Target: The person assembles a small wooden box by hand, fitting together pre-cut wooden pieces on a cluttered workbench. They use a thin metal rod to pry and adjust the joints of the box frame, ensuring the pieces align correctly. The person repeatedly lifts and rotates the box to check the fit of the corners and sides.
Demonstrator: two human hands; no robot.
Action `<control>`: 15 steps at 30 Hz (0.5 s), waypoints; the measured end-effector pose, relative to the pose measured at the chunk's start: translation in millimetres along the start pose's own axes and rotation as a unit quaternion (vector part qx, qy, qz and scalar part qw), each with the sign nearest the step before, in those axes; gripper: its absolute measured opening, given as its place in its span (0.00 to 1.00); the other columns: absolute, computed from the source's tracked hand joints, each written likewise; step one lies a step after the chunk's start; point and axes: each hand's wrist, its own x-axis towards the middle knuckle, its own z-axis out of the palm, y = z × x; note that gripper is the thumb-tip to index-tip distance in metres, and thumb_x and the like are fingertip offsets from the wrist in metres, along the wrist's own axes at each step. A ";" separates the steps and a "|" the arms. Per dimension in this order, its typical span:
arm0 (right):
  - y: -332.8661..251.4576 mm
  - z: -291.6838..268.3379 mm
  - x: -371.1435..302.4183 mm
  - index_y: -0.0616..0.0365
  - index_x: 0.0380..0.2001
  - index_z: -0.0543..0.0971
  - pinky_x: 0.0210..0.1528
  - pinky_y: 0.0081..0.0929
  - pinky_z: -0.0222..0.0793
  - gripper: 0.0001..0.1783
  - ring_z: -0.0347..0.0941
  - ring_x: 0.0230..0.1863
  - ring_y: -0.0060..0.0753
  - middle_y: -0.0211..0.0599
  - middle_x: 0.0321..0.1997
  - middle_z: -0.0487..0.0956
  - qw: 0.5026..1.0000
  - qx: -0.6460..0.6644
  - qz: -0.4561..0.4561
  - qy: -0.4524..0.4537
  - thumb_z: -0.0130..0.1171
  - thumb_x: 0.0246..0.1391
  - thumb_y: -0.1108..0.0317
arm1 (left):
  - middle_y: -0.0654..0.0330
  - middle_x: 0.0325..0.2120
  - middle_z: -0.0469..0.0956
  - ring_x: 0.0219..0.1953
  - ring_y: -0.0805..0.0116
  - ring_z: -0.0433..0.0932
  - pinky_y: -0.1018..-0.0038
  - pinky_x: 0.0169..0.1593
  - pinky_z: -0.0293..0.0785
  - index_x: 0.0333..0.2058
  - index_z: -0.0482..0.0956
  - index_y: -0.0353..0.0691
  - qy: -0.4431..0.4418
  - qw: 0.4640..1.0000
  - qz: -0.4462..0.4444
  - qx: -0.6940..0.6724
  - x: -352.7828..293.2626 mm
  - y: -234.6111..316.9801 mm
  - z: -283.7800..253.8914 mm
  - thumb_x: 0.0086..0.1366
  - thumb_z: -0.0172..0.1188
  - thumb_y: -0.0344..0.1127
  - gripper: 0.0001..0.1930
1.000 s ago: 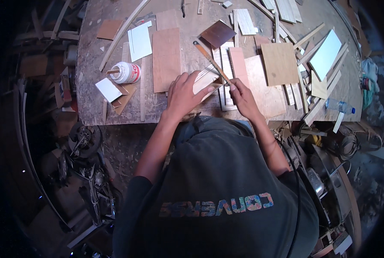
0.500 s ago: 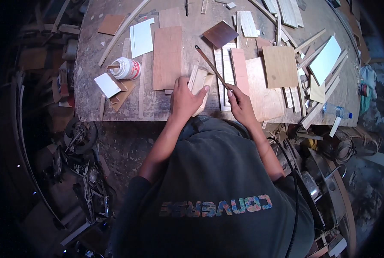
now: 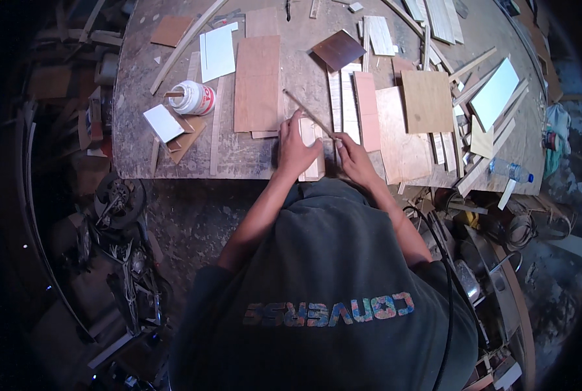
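Note:
My left hand (image 3: pixel 296 154) presses down on a pale wood strip (image 3: pixel 311 133) that lies near the front edge of the worn workbench (image 3: pixel 239 163). My right hand (image 3: pixel 354 158) is just to its right and grips a thin wooden stick (image 3: pixel 306 111). The stick slants up and to the left over the strip. Both hands are close together, almost touching. Several pale and pinkish wood strips (image 3: pixel 353 104) lie side by side just beyond the hands.
A white glue tub (image 3: pixel 192 98) stands at the left, with a white sheet (image 3: pixel 217 52) and a brown panel (image 3: pixel 257 75) nearby. A dark veneer square (image 3: pixel 338 49), a plywood square (image 3: pixel 426 101), a white board (image 3: pixel 494 94) and a water bottle (image 3: pixel 511 171) lie right. Machine parts (image 3: pixel 118 199) clutter the floor at left.
My two hands have drawn closer together near the table's front edge. The stick has swung down and left over the pale strip.

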 end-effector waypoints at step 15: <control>-5.2 -18.0 5.6 0.60 0.54 0.75 0.41 0.44 0.72 0.16 0.78 0.39 0.53 0.55 0.37 0.80 0.999 -0.022 -0.038 0.003 0.49 0.67 0.67 | 0.38 0.62 0.66 0.63 0.47 0.69 0.59 0.66 0.64 0.72 0.47 0.40 -0.071 0.985 -0.001 -0.157 11.0 -11.1 24.2 0.50 0.77 0.38 0.56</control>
